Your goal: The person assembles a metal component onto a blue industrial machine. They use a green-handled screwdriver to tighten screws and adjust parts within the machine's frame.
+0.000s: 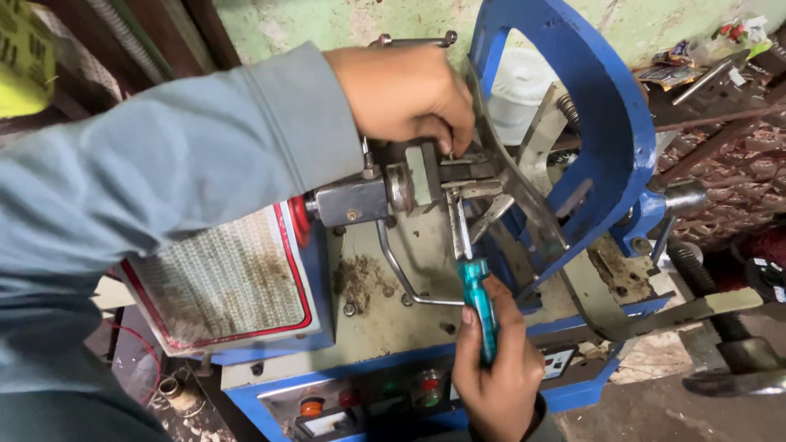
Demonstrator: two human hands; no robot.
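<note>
Scene: a person is leaning over a blue bench machine (606,123) with a grey top plate (385,303); both hands are working at the clamp block (426,176) in the middle.
Left hand: the left hand (405,94) is coming in from the far left, sleeve across the frame, its grip closing round the small metal parts on top of the clamp block; what exactly the fingertips are pinching is hidden under the knuckles.
Right hand: the right hand (495,368) is reaching up from the near edge, grip wrapped fully round the teal handle of a screwdriver (477,299).
Screwdriver: the shaft is pointing away from the body, the tip entering the clamp block just below the left hand; the screw itself is not visible.
Nearby: a bent steel rod (401,274) is lying on the top plate to the left of the screwdriver; a red-edged mesh panel (225,278) is sitting further left; the control buttons (368,401) are lining the near face.
Technique (judgement): keeping the shaft in line with the fastener and pressing inward while turning is looking sensible, with the left hand steadying the part so it is not rotating along.
Risk (judgement): the tip is working close to the left fingers, so a slip could be striking them.
</note>
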